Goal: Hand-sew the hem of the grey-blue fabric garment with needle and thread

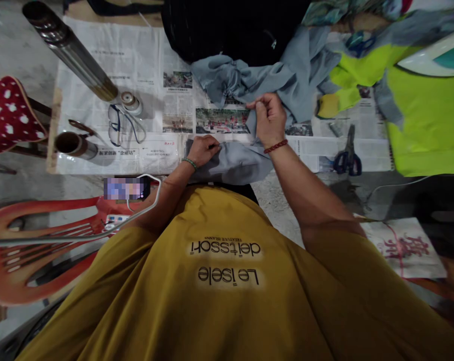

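Grey cloth (242, 163) lies at the table's near edge and over my lap. My left hand (205, 150), with a green beaded bracelet, rests on it, fingers curled and pinching at the fabric. Higher and to the right, my right hand (271, 120), wearing a red braided bracelet, is raised with thumb and forefinger pressed together. Whatever is in that pinch is too small to make out. Behind it spreads more crumpled grey cloth (294, 75), gathered in places.
Newspaper (144, 55) covers the table. At left are a steel thermos (76, 55), its lid (131, 103), glasses (116, 125) and a mug (74, 145). Scissors (348, 155), yellow-green fabric (426, 120) and an iron (441, 55) lie right. A phone (125, 188) sits by a red chair (42, 210).
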`<state>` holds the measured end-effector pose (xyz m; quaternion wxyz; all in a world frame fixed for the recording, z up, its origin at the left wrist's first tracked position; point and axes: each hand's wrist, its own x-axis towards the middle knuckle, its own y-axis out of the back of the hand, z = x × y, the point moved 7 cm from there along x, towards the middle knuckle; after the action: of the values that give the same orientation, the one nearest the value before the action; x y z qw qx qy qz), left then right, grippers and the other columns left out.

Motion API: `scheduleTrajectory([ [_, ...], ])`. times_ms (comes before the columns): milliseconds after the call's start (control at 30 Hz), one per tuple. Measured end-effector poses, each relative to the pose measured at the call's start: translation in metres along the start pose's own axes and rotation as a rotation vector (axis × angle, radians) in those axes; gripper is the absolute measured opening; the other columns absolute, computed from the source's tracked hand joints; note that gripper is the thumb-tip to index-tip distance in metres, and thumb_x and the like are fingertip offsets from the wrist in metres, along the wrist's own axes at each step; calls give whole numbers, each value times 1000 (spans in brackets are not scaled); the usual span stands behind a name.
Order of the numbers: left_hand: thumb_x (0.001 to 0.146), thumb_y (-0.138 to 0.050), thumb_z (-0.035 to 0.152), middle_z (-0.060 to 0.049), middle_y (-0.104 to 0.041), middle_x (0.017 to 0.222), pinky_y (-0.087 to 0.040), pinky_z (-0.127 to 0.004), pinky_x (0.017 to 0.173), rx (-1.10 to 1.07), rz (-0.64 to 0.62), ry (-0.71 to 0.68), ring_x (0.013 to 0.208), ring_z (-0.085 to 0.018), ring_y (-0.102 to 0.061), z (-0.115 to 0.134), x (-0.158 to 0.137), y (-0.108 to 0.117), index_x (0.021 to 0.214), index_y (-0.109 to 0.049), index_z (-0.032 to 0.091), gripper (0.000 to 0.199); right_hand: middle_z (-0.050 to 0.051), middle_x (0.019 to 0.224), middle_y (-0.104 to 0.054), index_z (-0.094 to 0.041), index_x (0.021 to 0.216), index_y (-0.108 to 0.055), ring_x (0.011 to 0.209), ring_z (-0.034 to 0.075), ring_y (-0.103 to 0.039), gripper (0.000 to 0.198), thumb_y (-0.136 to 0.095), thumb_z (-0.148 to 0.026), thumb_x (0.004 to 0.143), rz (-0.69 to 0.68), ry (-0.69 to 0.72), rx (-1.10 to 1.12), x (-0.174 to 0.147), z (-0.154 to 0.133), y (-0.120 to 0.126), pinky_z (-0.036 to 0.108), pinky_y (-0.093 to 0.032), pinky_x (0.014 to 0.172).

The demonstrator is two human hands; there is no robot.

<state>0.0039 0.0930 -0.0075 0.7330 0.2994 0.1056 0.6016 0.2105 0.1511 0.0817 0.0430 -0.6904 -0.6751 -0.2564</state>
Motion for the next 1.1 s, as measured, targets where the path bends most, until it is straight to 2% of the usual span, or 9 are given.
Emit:
scheduleTrajectory([
  [100, 82, -69, 26, -5, -73, 81, -55, -34, 81, 7, 1, 3, 79, -20, -68, 1, 0, 0, 74, -69, 21, 10, 6, 109, -72, -27, 101, -66, 112, 26, -66, 16, -58, -41, 98, -159, 147, -251, 21, -8, 29, 51, -48, 110],
  [267, 82, -68, 26, -5, -73, 80, -55, -34, 80, -3, 10, -14, 78, -20, -67, 4, 0, 2, 73, -69, 22, 10, 3, 108, -75, -32, 92, -70, 127, 29, -60, 8, -68, -40, 92, -243, 80, -338, 59, -2, 83, 52, -31, 128],
  [433, 82, -69, 24, -5, -72, 79, -54, -34, 80, 1, 3, 0, 79, -20, -67, 4, 1, 2, 72, -70, 21, 10, -7, 97, -77, -46, 86, -64, 144, 27, -49, 6, -66, -51, 89, -196, -46, -83, 75, -16, 118, 51, -53, 112],
  [567, 82, -69, 23, -5, -73, 80, -53, -34, 80, 5, 7, 8, 80, -20, -67, 4, 1, 3, 73, -71, 21, 9, -6, 103, -76, -39, 86, -64, 141, 25, -52, 10, -70, -32, 91, -216, -62, -214, 76, -23, 123, 45, -50, 118],
  [667, 82, -69, 25, -5, -73, 80, -54, -34, 82, -6, 11, 4, 81, -20, -67, 4, 0, 4, 74, -70, 21, 9, -7, 108, -75, -33, 84, -65, 134, 19, -59, 21, -63, -15, 94, -82, -67, -323, 76, -21, 126, 38, -47, 118],
  [767, 83, -68, 29, -5, -75, 83, -55, -35, 84, -32, 29, -1, 82, -20, -68, 3, -1, 5, 76, -70, 22, 11, -7, 95, -74, -31, 87, -68, 101, 14, -71, 18, -62, -17, 97, 21, -58, -216, 61, -18, 111, 36, -55, 99],
  [867, 85, -68, 34, -5, -76, 86, -57, -35, 85, -60, 58, -10, 85, -20, -69, 2, -3, 7, 80, -72, 23, 12, -4, 79, -67, -32, 101, -66, 66, 14, -61, 9, -63, -40, 100, -40, -68, -88, 21, -16, 69, 36, -56, 77],
  [967, 86, -69, 33, -5, -76, 87, -57, -34, 85, -75, 68, 1, 87, -21, -70, 0, -3, 7, 83, -73, 23, 11, -2, 68, -60, -29, 104, -67, 63, 17, -58, 23, -56, -48, 100, -213, -50, -148, -35, -19, 14, 37, -53, 72],
  [1100, 85, -68, 28, -4, -76, 88, -57, -31, 84, -75, 73, 69, 88, -20, -71, -5, -5, 9, 88, -73, 21, 9, 2, 81, -69, -24, 97, -68, 76, 19, -64, 26, -49, -42, 101, -452, -90, -235, -96, -18, -43, 35, -52, 79],
])
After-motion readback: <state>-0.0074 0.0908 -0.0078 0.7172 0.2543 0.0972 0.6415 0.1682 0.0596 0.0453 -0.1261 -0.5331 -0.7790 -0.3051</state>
